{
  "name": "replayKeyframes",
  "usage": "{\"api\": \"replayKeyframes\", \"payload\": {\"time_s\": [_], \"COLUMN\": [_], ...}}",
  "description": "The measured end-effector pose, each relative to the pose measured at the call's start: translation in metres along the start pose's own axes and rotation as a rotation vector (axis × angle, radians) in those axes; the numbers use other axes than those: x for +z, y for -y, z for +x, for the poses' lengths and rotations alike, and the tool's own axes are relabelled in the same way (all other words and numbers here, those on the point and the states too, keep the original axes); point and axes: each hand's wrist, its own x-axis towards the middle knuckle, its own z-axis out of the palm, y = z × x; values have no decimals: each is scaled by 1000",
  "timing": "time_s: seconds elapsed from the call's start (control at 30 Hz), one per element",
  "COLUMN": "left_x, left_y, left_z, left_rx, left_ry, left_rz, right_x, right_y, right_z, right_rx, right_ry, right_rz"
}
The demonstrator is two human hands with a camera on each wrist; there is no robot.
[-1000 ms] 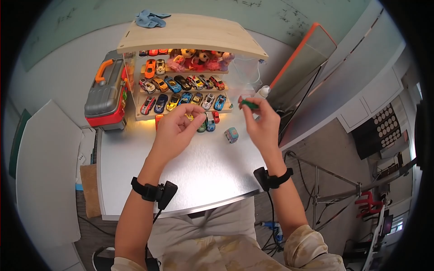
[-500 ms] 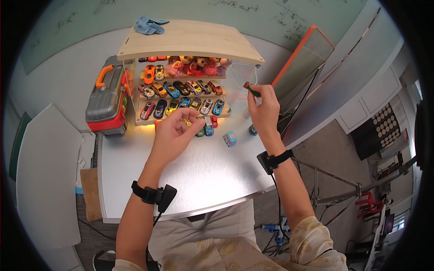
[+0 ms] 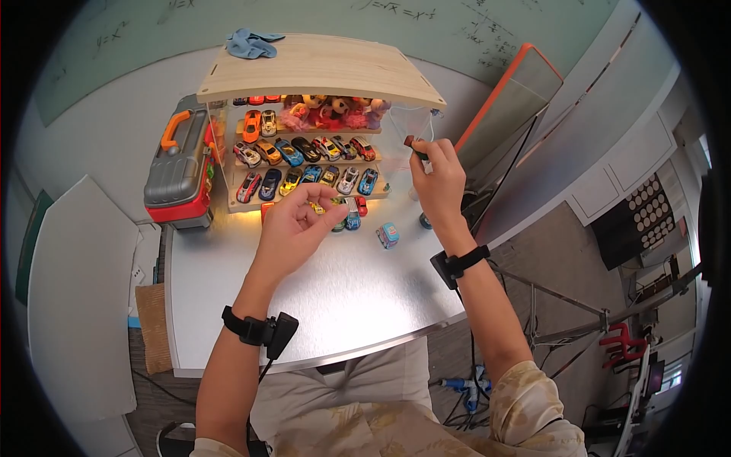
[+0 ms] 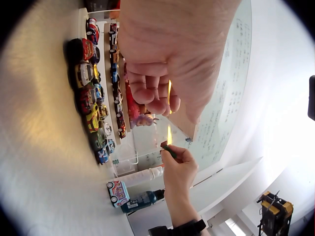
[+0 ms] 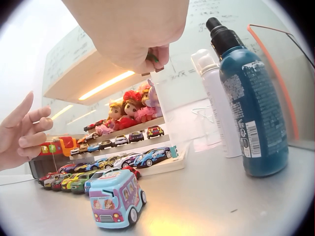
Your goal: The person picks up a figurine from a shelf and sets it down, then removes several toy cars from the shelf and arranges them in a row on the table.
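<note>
Right hand (image 3: 442,181) shifted slightly left, beside pale wooden shelf (image 3: 327,68). Left hand (image 3: 293,228) hovered, loosely curled—fingers apart. Blue-and-purple toy bus (image 5: 117,199) stood on silvery table (image 3: 320,305). Small green, red-ended object (image 3: 416,147)—clamped in right fingers, raised.

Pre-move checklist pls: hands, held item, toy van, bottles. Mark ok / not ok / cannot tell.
1. Green item pinched in right hand: ok.
2. Left hand empty, fingers loosely curled: ok.
3. Toy van upright on table: ok.
4. White bottle and blue bottle standing: ok.
5. Yellow glow by green item is just a light, not a flame: cannot tell.
6. Green item's far end, inside the grip, visible: not ok, hidden.
</note>
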Motion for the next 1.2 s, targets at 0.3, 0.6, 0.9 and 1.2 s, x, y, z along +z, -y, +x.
{"api": "replayKeyframes", "payload": {"time_s": [0.3, 0.6, 0.9, 1.2], "left_x": [0, 0, -1, -4], "left_y": [1, 2, 2, 1], "left_z": [0, 0, 0, 1], "left_rx": [11, 2, -2, 14], "left_ry": [4, -2, -3, -46], "left_rz": [6, 33, 22, 61], "right_x": [-4, 6, 14, -1], "right_y": [20, 5, 4, 12], "right_z": [-7, -11, -9, -15], "right_rx": [46, 153, 185, 166], "right_ry": [53, 28, 13, 77], "right_rz": [43, 205, 214, 159]}}
